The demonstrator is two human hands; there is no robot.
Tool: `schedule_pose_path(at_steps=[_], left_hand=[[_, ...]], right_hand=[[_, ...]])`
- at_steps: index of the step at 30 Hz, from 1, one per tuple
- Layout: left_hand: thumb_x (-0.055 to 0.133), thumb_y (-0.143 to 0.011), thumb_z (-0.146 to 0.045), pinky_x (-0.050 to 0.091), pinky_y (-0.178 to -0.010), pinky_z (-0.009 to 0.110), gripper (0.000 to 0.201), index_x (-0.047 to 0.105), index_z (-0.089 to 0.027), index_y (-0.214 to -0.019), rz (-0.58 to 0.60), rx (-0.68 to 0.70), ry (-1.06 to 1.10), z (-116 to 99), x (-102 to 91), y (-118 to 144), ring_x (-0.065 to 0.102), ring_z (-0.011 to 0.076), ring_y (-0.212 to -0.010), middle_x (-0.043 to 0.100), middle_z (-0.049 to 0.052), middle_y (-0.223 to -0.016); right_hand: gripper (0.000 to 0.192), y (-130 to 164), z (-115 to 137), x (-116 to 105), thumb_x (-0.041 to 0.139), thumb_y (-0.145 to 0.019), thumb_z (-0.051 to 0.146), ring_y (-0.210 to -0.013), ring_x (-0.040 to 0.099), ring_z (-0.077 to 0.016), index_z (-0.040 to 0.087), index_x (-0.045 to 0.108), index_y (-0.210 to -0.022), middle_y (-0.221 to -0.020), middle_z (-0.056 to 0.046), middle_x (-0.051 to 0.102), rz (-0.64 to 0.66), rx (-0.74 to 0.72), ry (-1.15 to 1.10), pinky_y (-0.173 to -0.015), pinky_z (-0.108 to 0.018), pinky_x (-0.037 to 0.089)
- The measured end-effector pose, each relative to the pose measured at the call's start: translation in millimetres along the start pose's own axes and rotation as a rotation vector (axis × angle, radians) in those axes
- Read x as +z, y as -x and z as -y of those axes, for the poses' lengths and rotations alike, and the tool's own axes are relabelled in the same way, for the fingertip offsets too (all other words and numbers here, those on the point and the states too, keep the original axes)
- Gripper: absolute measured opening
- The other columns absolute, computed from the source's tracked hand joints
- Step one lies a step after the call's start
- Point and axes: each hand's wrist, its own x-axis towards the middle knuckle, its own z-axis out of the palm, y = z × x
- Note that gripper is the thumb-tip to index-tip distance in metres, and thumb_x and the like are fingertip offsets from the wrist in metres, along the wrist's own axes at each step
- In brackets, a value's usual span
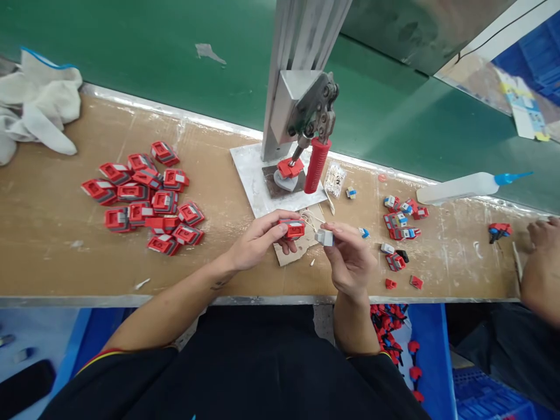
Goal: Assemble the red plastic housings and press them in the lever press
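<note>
The left hand (261, 238) pinches a red part (296, 230), and the right hand (352, 254) pinches a grey block (324, 237) just right of it, not touching. Holding both by their edges and keeping them steady should help, over the cardboard scrap (289, 255) on the near side of the red-handled clamp (317, 165).

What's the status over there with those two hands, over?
Left hand gripping a red-and-grey piece. Right hand pinching a pale grey block, the two parts apart. Red clamp handle just beyond the hands.
</note>
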Motion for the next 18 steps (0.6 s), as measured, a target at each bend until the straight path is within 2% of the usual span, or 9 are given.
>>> schedule_pose_path(at_steps=[5, 8, 11, 13, 15, 18], left_hand=[[0.064, -0.099, -0.059, 0.061, -0.068, 0.031, 0.052, 0.068, -0.016, -0.126, -0.019, 0.007, -0.093, -1, 1.2, 1, 0.075, 0.0192, -0.074, 0.076, 0.008, -0.091], [0.058, -0.100, -0.064, 0.060, -0.069, 0.031, 0.058, 0.067, -0.014, -0.128, -0.024, 0.041, -0.209, -2, 2.5, 2, 0.073, 0.0189, -0.072, 0.076, 0.008, -0.086], [0.066, -0.094, -0.065, 0.060, -0.073, 0.032, 0.059, 0.068, -0.016, -0.127, -0.085, 0.084, -0.438, -4, 4.4, 3, 0.074, 0.0202, -0.078, 0.079, 0.009, -0.096], [0.070, -0.092, -0.061, 0.060, -0.078, 0.032, 0.054, 0.069, -0.017, -0.124, -0.139, 0.127, -0.590, -6, 5.0, 4, 0.076, 0.0216, -0.085, 0.080, 0.009, -0.105], [0.068, -0.096, -0.054, 0.061, -0.081, 0.032, 0.045, 0.070, -0.018, -0.122, -0.152, 0.193, -0.692, -8, 4.3, 5, 0.077, 0.0216, -0.089, 0.081, 0.010, -0.108], [0.068, -0.097, -0.046, 0.064, -0.086, 0.033, 0.040, 0.067, -0.018, -0.127, -0.094, 0.346, -0.763, -8, 1.2, 7, 0.079, 0.0221, -0.095, 0.080, 0.012, -0.117]], right_hand=[[0.056, -9, 6, 3, 0.062, -0.097, 0.005, -0.111, 0.077, -0.0251, 0.033, 0.061, -0.144, -0.117, -0.008, 0.080, 0.138, -0.195, 0.188, -0.091, -0.048, 0.069], [0.062, -10, 6, 4, 0.059, -0.098, 0.003, -0.113, 0.075, -0.0253, 0.032, 0.053, -0.153, -0.120, -0.008, 0.081, 0.209, -0.247, 0.285, -0.091, -0.048, 0.069], [0.065, -9, 4, 5, 0.057, -0.100, 0.006, -0.119, 0.074, -0.0268, 0.032, 0.047, -0.158, -0.127, -0.008, 0.080, 0.297, -0.257, 0.324, -0.095, -0.050, 0.068], [0.066, -8, 0, 7, 0.058, -0.100, 0.006, -0.121, 0.073, -0.0276, 0.031, 0.045, -0.160, -0.131, -0.009, 0.079, 0.337, -0.283, 0.320, -0.097, -0.050, 0.068], [0.068, -7, -4, 9, 0.059, -0.098, 0.005, -0.118, 0.074, -0.0272, 0.029, 0.045, -0.161, -0.129, -0.010, 0.079, 0.313, -0.341, 0.295, -0.094, -0.048, 0.069], [0.069, -4, -7, 12, 0.065, -0.096, 0.009, -0.111, 0.075, -0.0254, 0.033, 0.046, -0.159, -0.122, -0.009, 0.080, 0.202, -0.357, 0.189, -0.085, -0.044, 0.070]])
